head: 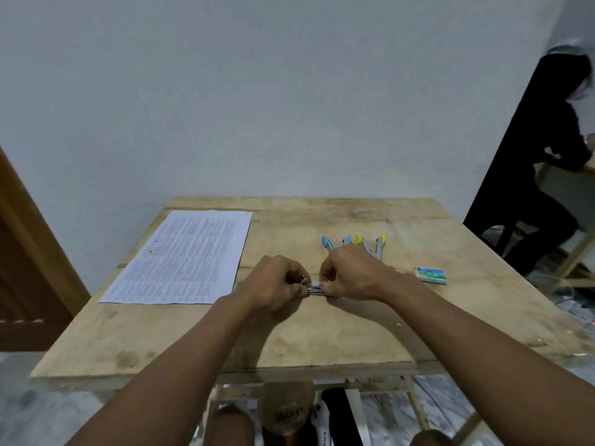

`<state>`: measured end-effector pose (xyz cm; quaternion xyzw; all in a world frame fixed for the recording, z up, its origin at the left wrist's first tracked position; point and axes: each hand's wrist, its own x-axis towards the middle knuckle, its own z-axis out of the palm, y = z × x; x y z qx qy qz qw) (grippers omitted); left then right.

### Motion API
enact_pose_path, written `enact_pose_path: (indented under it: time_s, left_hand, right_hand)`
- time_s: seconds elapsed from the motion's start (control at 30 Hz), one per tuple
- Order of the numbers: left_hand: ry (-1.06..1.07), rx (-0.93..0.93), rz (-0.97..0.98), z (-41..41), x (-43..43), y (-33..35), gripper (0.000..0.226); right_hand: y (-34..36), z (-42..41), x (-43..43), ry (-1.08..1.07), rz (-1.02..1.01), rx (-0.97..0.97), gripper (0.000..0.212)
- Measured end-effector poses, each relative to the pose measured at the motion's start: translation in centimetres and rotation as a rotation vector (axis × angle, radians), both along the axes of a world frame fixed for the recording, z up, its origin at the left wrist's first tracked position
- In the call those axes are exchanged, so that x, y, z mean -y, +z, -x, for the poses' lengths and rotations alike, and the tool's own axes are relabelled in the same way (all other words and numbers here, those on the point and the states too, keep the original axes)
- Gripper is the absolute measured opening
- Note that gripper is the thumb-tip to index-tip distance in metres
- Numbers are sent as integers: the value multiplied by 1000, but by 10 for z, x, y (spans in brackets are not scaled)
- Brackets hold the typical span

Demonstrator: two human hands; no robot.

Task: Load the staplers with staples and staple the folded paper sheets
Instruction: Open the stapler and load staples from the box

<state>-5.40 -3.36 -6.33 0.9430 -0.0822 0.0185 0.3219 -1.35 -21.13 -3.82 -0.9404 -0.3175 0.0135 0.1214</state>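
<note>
Plain wooden surface (322, 336), scuffed, set against a pale wall (257, 91). Both hands meet mid-surface: left hand (277, 281) and right hand (349, 273) each pinch an end of a small metal piece (315, 290); can't tell if it's a stapler or a staple strip. Printed paper sheets (183, 257) lie flat at left. Blue and yellow staplers (354, 241) sit just behind the right hand, staple box (430, 275) to the right. Brown door (25, 268) at left, seated person in black (531, 172) far right.
</note>
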Motion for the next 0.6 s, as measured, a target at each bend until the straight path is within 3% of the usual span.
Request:
enact_pose_path:
  time_s: [0.6]
  left_hand:
    - [11,23,96,-1,-8,-4,14]
  right_hand:
    - [6,-8,-21,49,161,-37,14]
